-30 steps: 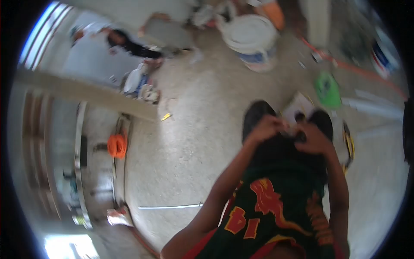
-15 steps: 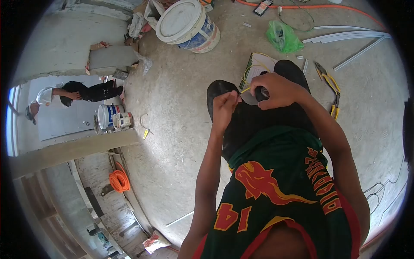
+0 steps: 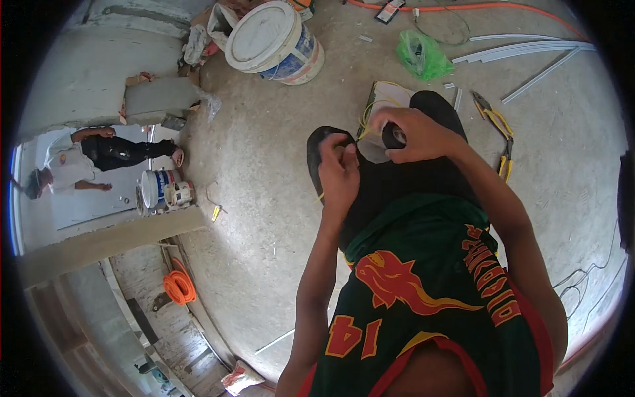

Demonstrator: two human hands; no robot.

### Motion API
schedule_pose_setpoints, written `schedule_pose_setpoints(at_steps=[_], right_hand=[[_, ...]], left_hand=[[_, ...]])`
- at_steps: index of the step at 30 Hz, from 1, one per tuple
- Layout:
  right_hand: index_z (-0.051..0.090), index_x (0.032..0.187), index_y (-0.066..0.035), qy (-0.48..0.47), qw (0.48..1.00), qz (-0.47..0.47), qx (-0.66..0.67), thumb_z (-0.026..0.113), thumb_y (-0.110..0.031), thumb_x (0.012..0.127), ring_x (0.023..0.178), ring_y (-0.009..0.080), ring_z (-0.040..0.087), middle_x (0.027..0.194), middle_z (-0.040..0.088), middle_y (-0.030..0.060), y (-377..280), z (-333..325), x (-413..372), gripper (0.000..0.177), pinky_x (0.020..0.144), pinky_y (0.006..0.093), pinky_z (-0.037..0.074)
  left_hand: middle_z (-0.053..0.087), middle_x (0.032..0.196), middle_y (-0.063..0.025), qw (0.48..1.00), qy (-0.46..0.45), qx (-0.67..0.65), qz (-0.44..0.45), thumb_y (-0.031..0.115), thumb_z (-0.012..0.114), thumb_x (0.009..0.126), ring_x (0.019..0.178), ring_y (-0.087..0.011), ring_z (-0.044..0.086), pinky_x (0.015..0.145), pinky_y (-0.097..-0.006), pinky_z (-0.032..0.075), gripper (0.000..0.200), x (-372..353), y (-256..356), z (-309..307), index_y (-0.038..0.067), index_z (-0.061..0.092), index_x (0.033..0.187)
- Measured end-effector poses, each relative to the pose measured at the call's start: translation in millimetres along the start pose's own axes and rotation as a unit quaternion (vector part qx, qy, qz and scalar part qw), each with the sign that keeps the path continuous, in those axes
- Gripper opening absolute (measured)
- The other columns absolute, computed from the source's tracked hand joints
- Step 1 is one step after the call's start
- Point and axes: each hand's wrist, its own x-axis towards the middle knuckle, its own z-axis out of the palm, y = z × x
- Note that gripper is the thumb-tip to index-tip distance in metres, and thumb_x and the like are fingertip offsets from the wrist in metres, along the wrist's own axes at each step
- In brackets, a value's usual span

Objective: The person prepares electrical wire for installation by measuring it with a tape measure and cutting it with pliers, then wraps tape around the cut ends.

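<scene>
"Head view: what are the hands doing?"

"Right hand [image 3: 423, 137], right of centre, is curled round a dark roll [image 3: 389, 137]. Left hand [image 3: 339, 177], just left of it, has bent fingers, blurred — I can't tell if they pinch the yellow wire [image 3: 364, 119]."

"Where does the wire lie?"

"Upper centre, looping over the pale box [image 3: 378, 96] beyond the knees, close to both hands."

"Any advice?"

"Brace both wrists on the thighs, hold the roll steady and grip near the wire's end. Mind the loops — a snag could kink them. The pliers [image 3: 493, 114] lie on the floor [image 3: 264, 165], upper right."
</scene>
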Motion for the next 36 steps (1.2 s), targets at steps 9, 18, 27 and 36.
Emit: schedule_pose_setpoints(at_steps=[9, 18, 27, 36], right_hand=[[0.024, 0.122, -0.003, 0.006, 0.989, -0.030, 0.144, 0.077, -0.018, 0.063, 0.116, 0.0278, 0.043, 0.124, 0.037, 0.0154, 6.1, 25.1, -29.7, 0.080, 0.101, 0.0368, 0.035], [0.031, 0.124, -0.002, -0.013, 0.977, -0.010, 0.214, 0.080, -0.024, 0.063, 0.112, 0.0271, 0.049, 0.119, 0.043, 0.0146, 5.4, 33.5, -30.2, 0.081, 0.097, 0.0357, 0.038], [0.053, 0.121, -0.001, -0.026, 0.935, 0.133, 0.327, 0.080, -0.013, 0.070, 0.106, 0.0181, 0.055, 0.112, 0.056, 0.0096, 10.6, 25.4, -37.9, 0.059, 0.093, 0.0343, 0.044], [0.054, 0.123, 0.003, 0.015, 0.930, 0.156, 0.332, 0.083, -0.022, 0.069, 0.099, 0.0161, 0.058, 0.110, 0.061, 0.0100, 23.5, 58.4, -40.9, 0.066, 0.087, 0.0293, 0.046]], left_hand=[[0.059, 0.088, 0.0015, 0.980, -0.144, -0.132, -0.050, 0.015, 0.068, 0.087, 0.069, -0.0056, 0.047, 0.059, -0.0229, 0.038, 0.028, -9.4, 27.0, 3.2, 0.004, 0.063, 0.112], [0.060, 0.086, -0.0124, 0.988, -0.056, 0.065, 0.127, 0.008, 0.063, 0.085, 0.076, -0.0249, 0.059, 0.067, -0.0326, 0.045, 0.012, -12.8, 32.6, 7.9, 0.001, 0.060, 0.094], [0.066, 0.091, -0.0111, 0.975, -0.075, -0.205, -0.040, 0.000, 0.047, 0.091, 0.080, -0.0193, 0.062, 0.074, -0.0328, 0.048, 0.007, -13.1, 29.4, 5.5, -0.002, 0.052, 0.096], [0.063, 0.080, -0.0026, 0.957, -0.082, -0.184, -0.208, 0.015, 0.057, 0.093, 0.069, -0.0074, 0.054, 0.064, -0.0213, 0.042, 0.020, -18.1, -2.3, -5.4, -0.001, 0.060, 0.104]])
